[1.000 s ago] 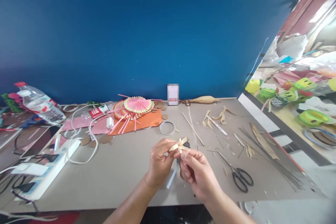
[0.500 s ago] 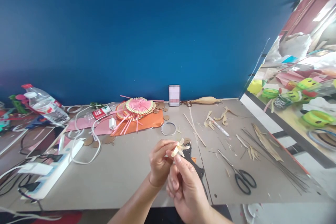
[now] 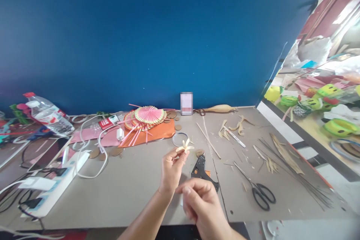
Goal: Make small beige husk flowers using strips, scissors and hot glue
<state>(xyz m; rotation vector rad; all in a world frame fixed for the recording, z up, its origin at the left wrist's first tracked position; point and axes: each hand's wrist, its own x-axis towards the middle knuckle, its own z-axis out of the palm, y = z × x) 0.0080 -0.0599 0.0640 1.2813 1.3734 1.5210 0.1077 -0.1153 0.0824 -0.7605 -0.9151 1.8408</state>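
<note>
A small pale cream flower with narrow petals [image 3: 185, 144] is pinched upright between the thumb and fingers of my left hand [image 3: 172, 170]. My right hand [image 3: 204, 202] is below and to the right of it, apart from the flower. Its fingers are loosely bent, the index finger points left, and nothing shows in its grasp. Just beyond the right hand lies a black glue gun with an orange trigger [image 3: 200, 169], partly covered by that hand. A clear ring [image 3: 180, 139] rests on the table behind the flower.
Black-handled scissors [image 3: 263, 197], dry husk strips [image 3: 287, 153] and thin wires lie at the right. Pink paper fans [image 3: 150, 115] sit on orange sheet at the back. Bottles [image 3: 50, 116], cables and a power strip [image 3: 60, 183] occupy the left. A blue panel [image 3: 168, 37] rises behind.
My right hand has drawn away from the flower, down toward me. My left hand has raised the flower slightly and moved it left, so more of the glue gun shows.
</note>
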